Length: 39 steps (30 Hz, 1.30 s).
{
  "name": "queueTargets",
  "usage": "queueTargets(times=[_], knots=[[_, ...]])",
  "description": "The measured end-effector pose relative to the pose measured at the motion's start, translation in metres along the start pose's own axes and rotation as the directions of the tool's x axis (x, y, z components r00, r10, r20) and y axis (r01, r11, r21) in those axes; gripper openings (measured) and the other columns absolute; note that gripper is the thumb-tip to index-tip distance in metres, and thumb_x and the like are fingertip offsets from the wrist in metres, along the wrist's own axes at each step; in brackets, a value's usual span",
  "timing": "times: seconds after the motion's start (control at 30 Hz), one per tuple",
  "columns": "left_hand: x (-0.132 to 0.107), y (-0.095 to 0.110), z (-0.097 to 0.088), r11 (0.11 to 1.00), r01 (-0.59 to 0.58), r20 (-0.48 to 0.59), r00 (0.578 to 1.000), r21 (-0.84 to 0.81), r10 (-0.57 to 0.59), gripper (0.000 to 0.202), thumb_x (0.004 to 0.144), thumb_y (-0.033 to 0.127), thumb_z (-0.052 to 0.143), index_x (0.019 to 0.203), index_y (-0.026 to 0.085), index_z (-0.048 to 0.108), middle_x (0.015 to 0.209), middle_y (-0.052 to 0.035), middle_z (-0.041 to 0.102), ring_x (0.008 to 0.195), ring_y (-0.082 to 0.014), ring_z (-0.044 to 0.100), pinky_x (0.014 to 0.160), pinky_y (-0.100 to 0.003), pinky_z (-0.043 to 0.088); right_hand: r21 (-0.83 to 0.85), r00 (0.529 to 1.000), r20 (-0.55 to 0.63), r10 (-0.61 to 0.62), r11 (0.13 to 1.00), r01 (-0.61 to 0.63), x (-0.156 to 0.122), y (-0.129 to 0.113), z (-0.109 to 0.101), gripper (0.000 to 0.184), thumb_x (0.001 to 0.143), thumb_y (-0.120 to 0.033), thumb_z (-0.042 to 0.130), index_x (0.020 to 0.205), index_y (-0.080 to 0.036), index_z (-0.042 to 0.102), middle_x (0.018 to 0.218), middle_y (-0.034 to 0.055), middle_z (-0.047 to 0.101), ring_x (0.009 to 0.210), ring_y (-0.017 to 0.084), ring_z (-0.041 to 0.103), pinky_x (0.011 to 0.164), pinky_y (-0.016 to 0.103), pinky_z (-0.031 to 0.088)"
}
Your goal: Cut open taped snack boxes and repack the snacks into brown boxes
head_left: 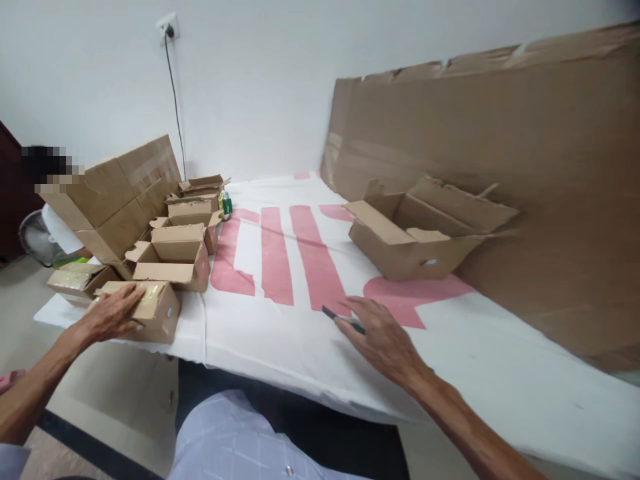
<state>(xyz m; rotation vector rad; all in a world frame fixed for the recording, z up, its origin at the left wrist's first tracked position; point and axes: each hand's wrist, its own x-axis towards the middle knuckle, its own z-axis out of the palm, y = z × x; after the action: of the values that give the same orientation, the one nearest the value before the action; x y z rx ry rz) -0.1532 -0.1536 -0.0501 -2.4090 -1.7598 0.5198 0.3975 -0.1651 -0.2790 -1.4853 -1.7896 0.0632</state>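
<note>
At the left end of the table my left hand (117, 312) grips a small closed cardboard box (163, 313), fingers over its taped top and thumb against its front. My right hand (383, 333) is above the middle of the table, fingers closed around a slim dark tool (329, 311). The tool looks like a box cutter; the hand covers part of it. Beyond the right hand stands an open cardboard box (400, 257) with raised flaps. Just past the left hand is another open box (173, 257).
A white cloth with red print (275, 253) covers the table. More boxes and a green item (227, 203) stand in a row at left, beside stacked cartons (115, 193). A large cardboard sheet (475, 127) leans at right. A person (47, 163) and a fan (37, 237) are at far left.
</note>
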Motion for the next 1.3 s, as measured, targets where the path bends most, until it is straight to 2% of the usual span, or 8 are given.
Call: queueTargets(times=[0.2,0.33,0.5,0.67,0.9,0.97,1.1,1.3], knots=[[0.001,0.113,0.010,0.987,-0.129,-0.227,0.968,-0.093,0.105,0.062,0.102,0.049,0.058,0.157,0.024,0.046,0.161,-0.0223,0.046,0.148,-0.0428,0.044,0.112,-0.060,0.042,-0.110,0.999,0.020,0.036,0.993,-0.034,-0.019,0.023,-0.010,0.051,0.098,-0.059,0.045,0.117,-0.018,0.069,0.114,0.0205,0.074,0.112,0.038,0.067,0.100,0.055,0.053],[0.004,0.167,0.003,0.943,-0.277,-0.438,0.882,-0.185,0.174,0.058,0.106,0.050,0.049,0.157,0.022,0.045,0.159,-0.0188,0.051,0.145,-0.0360,0.050,0.112,-0.054,0.046,-0.193,0.991,0.076,0.112,0.977,-0.095,-0.025,0.024,-0.007,0.051,0.096,-0.058,0.046,0.120,-0.018,0.068,0.120,0.0198,0.073,0.118,0.038,0.065,0.102,0.052,0.052],[0.008,0.127,0.006,0.855,-0.159,-0.586,0.787,-0.493,-0.191,0.047,0.103,0.048,0.047,0.133,0.018,0.065,0.145,-0.0178,0.064,0.134,-0.0362,0.060,0.115,-0.055,0.046,-0.274,0.962,0.152,0.227,0.945,-0.180,-0.044,0.025,-0.012,0.040,0.091,-0.047,0.054,0.119,-0.022,0.068,0.121,0.0151,0.073,0.116,0.034,0.065,0.100,0.047,0.052],[0.022,0.093,0.036,0.550,-0.199,-0.400,0.875,-0.811,-0.273,0.051,0.091,0.060,0.058,0.119,0.019,0.071,0.143,-0.0145,0.067,0.133,-0.0346,0.061,0.111,-0.047,0.050,-0.301,0.960,0.163,0.227,0.938,-0.171,-0.054,0.017,-0.017,0.028,0.094,-0.041,0.049,0.107,-0.023,0.066,0.105,0.0133,0.072,0.102,0.032,0.065,0.092,0.045,0.051],[0.034,0.110,0.056,0.205,-0.182,-0.259,0.852,-0.962,-0.456,0.058,0.083,0.060,0.067,0.122,0.017,0.066,0.121,-0.0113,0.074,0.115,-0.0315,0.068,0.102,-0.042,0.053,0.036,0.906,0.011,0.423,0.905,-0.423,-0.041,-0.023,-0.013,0.030,0.091,-0.049,0.047,0.102,-0.023,0.058,0.095,0.0140,0.071,0.092,0.034,0.068,0.082,0.046,0.053],[0.034,0.117,0.059,0.155,-0.197,-0.248,0.836,-0.968,-0.489,0.056,0.081,0.058,0.068,0.119,0.017,0.066,0.120,-0.0107,0.075,0.116,-0.0315,0.067,0.103,-0.042,0.052,0.342,0.852,0.109,0.512,0.785,-0.516,-0.038,-0.059,0.000,0.039,0.091,-0.058,0.050,0.106,-0.023,0.057,0.098,0.0124,0.073,0.084,0.030,0.070,0.075,0.042,0.054],[0.029,0.137,0.062,0.094,-0.230,-0.243,0.803,-0.969,-0.544,0.052,0.084,0.054,0.067,0.123,0.019,0.064,0.126,-0.0103,0.073,0.123,-0.0319,0.065,0.109,-0.044,0.050,0.707,0.844,0.349,0.408,0.477,-0.523,-0.028,-0.138,0.029,0.047,0.092,-0.067,0.055,0.109,-0.023,0.059,0.106,0.0119,0.075,0.082,0.024,0.071,0.069,0.036,0.056],[0.020,0.149,0.064,0.029,-0.287,-0.275,0.879,-0.957,-0.390,0.048,0.084,0.052,0.069,0.120,0.021,0.072,0.157,-0.0119,0.055,0.152,-0.0366,0.041,0.121,-0.045,0.040,0.715,0.871,0.215,0.441,0.537,-0.448,0.007,-0.153,0.038,0.046,0.089,-0.064,0.057,0.109,-0.023,0.061,0.093,0.0076,0.075,0.082,0.025,0.068,0.074,0.038,0.057]])
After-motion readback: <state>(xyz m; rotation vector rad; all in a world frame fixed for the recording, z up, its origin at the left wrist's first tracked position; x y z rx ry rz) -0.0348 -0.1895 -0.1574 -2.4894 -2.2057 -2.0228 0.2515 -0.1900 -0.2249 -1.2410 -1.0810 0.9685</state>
